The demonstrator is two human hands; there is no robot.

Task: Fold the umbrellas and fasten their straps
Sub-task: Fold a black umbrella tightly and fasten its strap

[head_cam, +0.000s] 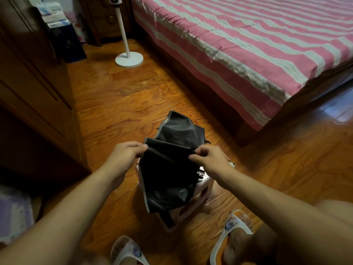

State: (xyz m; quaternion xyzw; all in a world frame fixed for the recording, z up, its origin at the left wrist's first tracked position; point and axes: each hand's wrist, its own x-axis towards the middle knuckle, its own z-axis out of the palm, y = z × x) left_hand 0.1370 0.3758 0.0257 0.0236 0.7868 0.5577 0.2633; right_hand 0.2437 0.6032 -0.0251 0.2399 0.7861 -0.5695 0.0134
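Umbrella (170,169), black with a pale edge, hangs partly collapsed over a white stool (193,205) on the wood floor (118,104). Left hand (125,156) pinches a fold of its canopy; right hand (209,159) pinches the opposite side. No writing is readable. A striped bed (257,44) lies to the right, a white stand (128,56) beyond, a wardrobe (34,88) left, and slippers (232,229) below.

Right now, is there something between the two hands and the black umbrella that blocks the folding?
Nothing visible blocks it. The left hand and the right hand both already pinch the canopy of the black umbrella at its upper fold, above a white stool. I cannot see the strap.
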